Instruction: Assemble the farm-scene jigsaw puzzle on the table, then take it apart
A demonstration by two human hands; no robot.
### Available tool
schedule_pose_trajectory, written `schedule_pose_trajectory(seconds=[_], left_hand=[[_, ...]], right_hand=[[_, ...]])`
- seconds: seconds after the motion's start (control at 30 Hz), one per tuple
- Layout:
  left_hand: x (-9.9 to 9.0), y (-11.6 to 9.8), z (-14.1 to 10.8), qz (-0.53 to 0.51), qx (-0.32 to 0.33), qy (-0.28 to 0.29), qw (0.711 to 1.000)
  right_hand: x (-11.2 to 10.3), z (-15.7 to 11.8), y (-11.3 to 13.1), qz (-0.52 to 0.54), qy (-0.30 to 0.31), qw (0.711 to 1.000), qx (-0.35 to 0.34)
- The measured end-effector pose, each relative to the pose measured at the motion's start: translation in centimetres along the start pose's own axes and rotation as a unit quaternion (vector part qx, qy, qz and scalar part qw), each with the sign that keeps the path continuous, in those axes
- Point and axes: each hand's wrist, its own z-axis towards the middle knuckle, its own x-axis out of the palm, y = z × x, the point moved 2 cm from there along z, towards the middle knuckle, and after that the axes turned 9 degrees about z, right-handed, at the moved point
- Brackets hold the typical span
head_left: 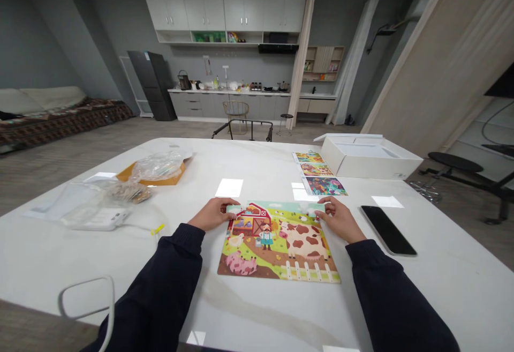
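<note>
A colourful farm picture board (277, 242), with a barn, a farmer, a spotted cow and a pink pig, lies near the middle of the white table. My left hand (214, 213) pinches its upper left corner between thumb and fingers. At the upper right corner, my right hand (339, 219) grips the board in the same way. A black phone (388, 230) lies to the right of my right hand.
On the white table (257, 314), a white box (369, 159) and picture cards (317, 171) stand back right. Left are an orange tray (172, 179) with plastic wrapping, a clear bag, a white device (102, 219) and a cable (112, 309).
</note>
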Motion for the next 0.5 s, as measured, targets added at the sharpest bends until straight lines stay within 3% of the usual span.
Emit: schedule_pose_trajectory(seconds=[0.23, 0.5], left_hand=[[0.6, -0.7, -0.1, 0.077, 0.036, -0.011, 0.996], [1.0, -1.7, -0.6, 0.152, 0.012, -0.004, 0.988]], right_hand=[[0.4, -0.8, -1.4, -0.060, 0.020, 0.998, 0.026], [0.3, -0.9, -1.4, -0.117, 0.092, 0.989, -0.024]])
